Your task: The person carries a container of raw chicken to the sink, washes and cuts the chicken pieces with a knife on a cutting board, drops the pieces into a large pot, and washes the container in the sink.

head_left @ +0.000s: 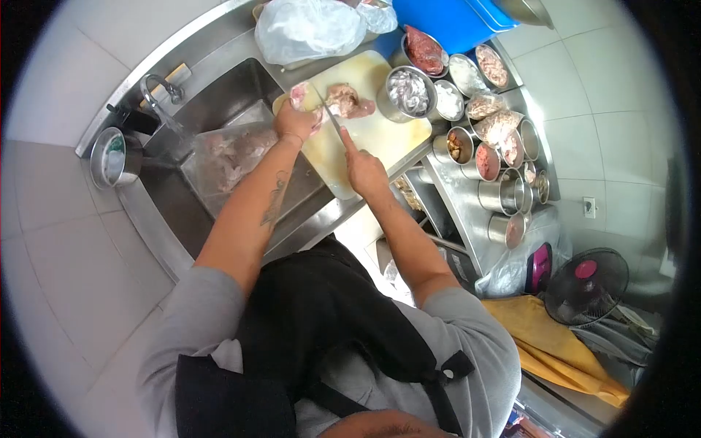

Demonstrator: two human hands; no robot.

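Note:
My right hand point(365, 169) is closed around the handle of a knife point(330, 115), index finger along its back. The blade points up and left over a pale cutting board point(398, 146). My left hand point(296, 122) grips a piece of raw meat point(299, 93) at the board's left edge, close to the blade. A larger piece of raw meat point(350, 102) lies on the board just right of the blade. Near the board's right edge stands a metal pot point(407, 93) with grey-white, shiny contents. My fingers partly hide the meat in my left hand.
Left of the board is a steel sink with a running faucet point(157, 91) and a clear container of meat point(234, 153). Plastic bags point(310, 31) and a blue bin point(453, 28) stand behind the board. Several metal containers point(500, 196) line the right counter. A fan point(586, 286) is at far right.

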